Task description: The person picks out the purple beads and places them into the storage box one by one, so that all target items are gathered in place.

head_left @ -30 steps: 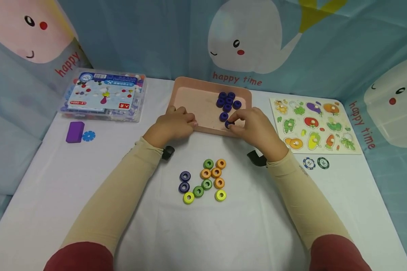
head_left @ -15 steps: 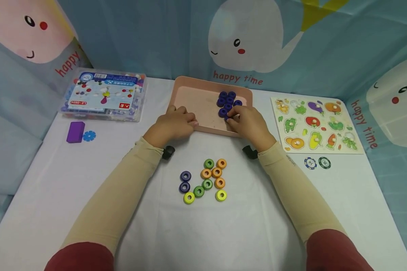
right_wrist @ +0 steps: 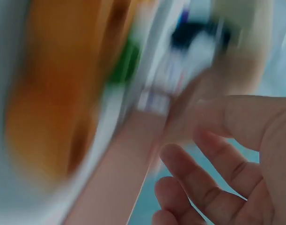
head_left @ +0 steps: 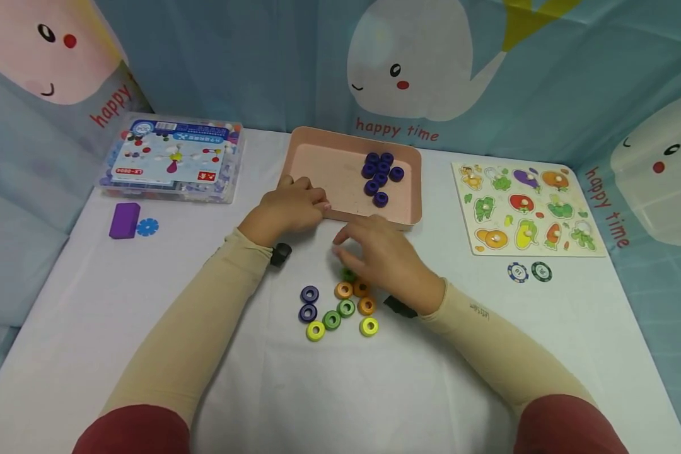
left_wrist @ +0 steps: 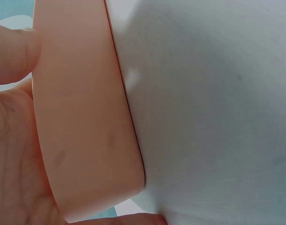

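Note:
At the near left corner of the pink tray (head_left: 340, 133), my left hand (head_left: 292, 211) grips the wall; in the left wrist view the thumb (left_wrist: 11, 56) lies at the rim and the palm is behind the wall. Several dark blue rings (head_left: 383, 168) sit clustered in the tray's right half. My right hand (head_left: 383, 258) hovers in front of the tray, thumb and fingers apart with nothing between them. It partly covers a green ring (head_left: 349, 275) and hides an orange one. Below it lie more orange rings (head_left: 366, 306), green rings (head_left: 331, 320), yellow rings (head_left: 369, 326) and two dark blue rings (head_left: 309, 294).
A clear box of coloured pieces (head_left: 173, 154) stands at the back left. Near it lie a purple block (head_left: 125, 221) and a blue flower-shaped disc (head_left: 147, 227). On the right are a vegetable puzzle board (head_left: 528, 211) and two chips (head_left: 518, 272). A whale-print curtain (head_left: 295, 63) hangs behind.
My right hand let go of a dark blue ring beside the others in the tray, then moved out toward me and left, over the coloured rings. The left hand stayed on the tray.

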Tool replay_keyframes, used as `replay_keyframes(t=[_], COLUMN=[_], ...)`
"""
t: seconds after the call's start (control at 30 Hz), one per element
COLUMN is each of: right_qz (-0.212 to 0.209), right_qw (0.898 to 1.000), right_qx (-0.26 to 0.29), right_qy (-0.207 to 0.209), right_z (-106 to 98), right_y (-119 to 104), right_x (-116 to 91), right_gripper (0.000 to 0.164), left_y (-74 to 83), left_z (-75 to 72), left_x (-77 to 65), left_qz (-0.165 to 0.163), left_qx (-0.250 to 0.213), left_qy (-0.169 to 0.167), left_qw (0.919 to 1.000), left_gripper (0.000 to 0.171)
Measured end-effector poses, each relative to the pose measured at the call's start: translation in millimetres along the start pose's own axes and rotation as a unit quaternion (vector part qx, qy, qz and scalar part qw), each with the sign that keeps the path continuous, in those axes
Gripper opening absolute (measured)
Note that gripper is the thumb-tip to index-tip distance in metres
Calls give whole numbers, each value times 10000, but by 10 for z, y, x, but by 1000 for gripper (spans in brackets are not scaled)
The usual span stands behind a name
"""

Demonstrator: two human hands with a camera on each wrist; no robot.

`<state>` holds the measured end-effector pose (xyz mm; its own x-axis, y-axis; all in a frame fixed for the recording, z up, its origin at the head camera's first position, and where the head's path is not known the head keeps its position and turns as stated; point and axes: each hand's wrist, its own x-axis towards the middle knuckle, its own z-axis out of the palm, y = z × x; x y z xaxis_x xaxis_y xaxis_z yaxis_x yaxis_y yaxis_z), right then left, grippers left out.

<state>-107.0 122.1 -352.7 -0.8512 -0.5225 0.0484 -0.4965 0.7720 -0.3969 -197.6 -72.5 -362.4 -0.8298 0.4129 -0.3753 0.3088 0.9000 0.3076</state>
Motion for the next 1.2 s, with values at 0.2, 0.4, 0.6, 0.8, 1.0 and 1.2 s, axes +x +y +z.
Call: replay_keyframes(t=[0.2,0.4,0.6,0.8,1.0,1.2], right_qz=[-1368,-1598,-1475,-1253,-643,596], right_qw=[9875,9836,9847,9881,9973,9954], right_qx=[-94,-321,-383,-158,217,651], right_qy=[-772,-771,-849,-875,-285,380], right_z=[247,353,352,165,-200,-398], right_y=[-320,-355,-346,-349,-186,254], right_x=[-160,-179,-164,-164,-118,56], right_gripper=[13,16,14,15,15,13], left_y=[7,14,9,1,-8,2], left_z=[-4,-14,-8,-3,12,15], left_x=[0,-13,-9,-5,6,-4], left_qz=[26,17,21,1,0,-6], left_qx=[-35,-32,-14,-47,-4,-4], left_qy=[-27,-52,-51,-21,12,74], left_qw=[10000,10000,10000,10000,10000,10000], left_gripper=[42,43,43,42,42,42])
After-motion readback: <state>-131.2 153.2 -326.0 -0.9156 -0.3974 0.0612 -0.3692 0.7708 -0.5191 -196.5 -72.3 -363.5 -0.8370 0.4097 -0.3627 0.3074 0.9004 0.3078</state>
